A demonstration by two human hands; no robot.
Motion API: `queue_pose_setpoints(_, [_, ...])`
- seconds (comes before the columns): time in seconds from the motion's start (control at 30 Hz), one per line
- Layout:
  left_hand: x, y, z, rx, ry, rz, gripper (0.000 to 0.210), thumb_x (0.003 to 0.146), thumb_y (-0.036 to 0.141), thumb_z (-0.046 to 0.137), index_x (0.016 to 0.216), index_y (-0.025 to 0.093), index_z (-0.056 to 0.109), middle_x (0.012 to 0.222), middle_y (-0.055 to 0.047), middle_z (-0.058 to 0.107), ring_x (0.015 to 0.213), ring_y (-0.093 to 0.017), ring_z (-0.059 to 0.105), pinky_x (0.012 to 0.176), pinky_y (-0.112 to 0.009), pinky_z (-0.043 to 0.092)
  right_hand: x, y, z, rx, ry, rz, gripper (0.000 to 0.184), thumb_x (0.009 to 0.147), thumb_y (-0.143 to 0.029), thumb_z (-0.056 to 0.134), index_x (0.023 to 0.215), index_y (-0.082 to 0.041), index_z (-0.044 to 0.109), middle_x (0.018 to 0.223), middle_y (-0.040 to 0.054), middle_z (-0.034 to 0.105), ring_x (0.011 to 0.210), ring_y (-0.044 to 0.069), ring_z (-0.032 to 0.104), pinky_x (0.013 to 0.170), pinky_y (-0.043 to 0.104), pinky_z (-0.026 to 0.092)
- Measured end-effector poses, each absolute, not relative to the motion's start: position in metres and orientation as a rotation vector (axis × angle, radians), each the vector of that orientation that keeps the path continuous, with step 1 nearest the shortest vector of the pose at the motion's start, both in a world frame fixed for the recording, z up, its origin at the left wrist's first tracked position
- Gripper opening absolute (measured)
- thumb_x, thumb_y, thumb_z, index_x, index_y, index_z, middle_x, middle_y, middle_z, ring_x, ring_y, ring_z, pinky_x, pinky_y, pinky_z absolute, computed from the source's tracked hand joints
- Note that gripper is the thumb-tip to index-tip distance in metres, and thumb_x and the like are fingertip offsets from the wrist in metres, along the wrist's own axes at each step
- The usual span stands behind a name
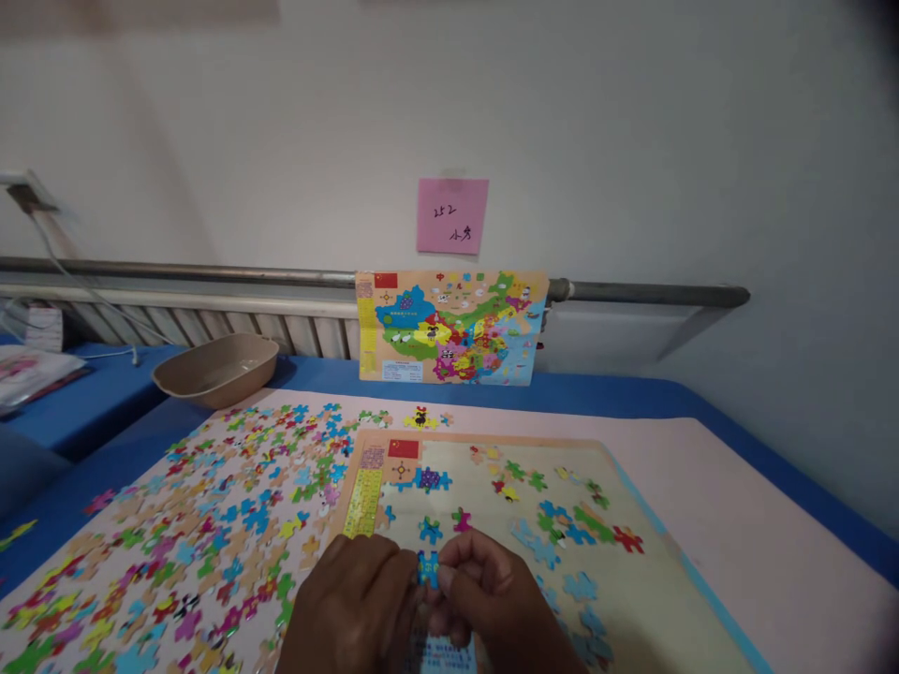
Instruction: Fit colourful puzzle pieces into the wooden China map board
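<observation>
The left hand (358, 599) and right hand (488, 594) meet fingertip to fingertip, together pinching a small blue puzzle piece (428, 567) between them, just above the puzzle board (653, 580); directly beyond the hands lie a few placed pieces, one blue piece (431, 531) nearest; to the left of the left hand spreads a wide scatter of loose pieces (211, 524) on the pink mat (737, 496); farther off, a beige basin (217, 370) sits left, and a finished map picture (449, 328) leans against the wall under a pink note (452, 216).

loose pieces (211, 524) left of puzzle board (492, 524)
</observation>
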State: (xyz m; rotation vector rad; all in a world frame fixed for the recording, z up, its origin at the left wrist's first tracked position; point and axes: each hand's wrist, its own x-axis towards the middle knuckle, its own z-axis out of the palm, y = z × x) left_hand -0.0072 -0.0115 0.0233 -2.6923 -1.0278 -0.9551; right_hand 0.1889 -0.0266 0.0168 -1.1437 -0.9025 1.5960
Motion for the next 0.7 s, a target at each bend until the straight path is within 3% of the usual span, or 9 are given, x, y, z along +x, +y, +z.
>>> queue_pose_setpoints(0.33, [-0.0056,-0.0104,0.0292,-2.588,-0.944,-0.829,0.014,0.105,0.010,0.052,0.110,0.020,0.060,0.087,-0.003,0.067,0.069,-0.022,0.067,0.060,-0.040,0.050,0.1924,-0.0260,0.0231,-1.231,-1.056,1.576,0.028,0.082,-0.043,0.073,0.088,-0.021,0.057,0.057,-0.0014,0.065,0.044,0.009,0.045,0.049,0.022,0.034])
queue_pose_setpoints(0.7, [-0.0050,-0.0097,0.0322,-2.561,-0.912,-0.892,0.015,0.109,0.013,0.048,0.113,0.019,0.061,0.088,-0.003,0.070,0.070,-0.021,0.069,0.059,-0.038,0.054,0.1945,-0.0243,0.0264,-1.286,-1.040,1.560,0.029,0.077,-0.044,0.073,0.085,-0.021,0.057,0.066,0.0031,0.071,0.049,0.012,0.055,0.051,0.023,0.036])
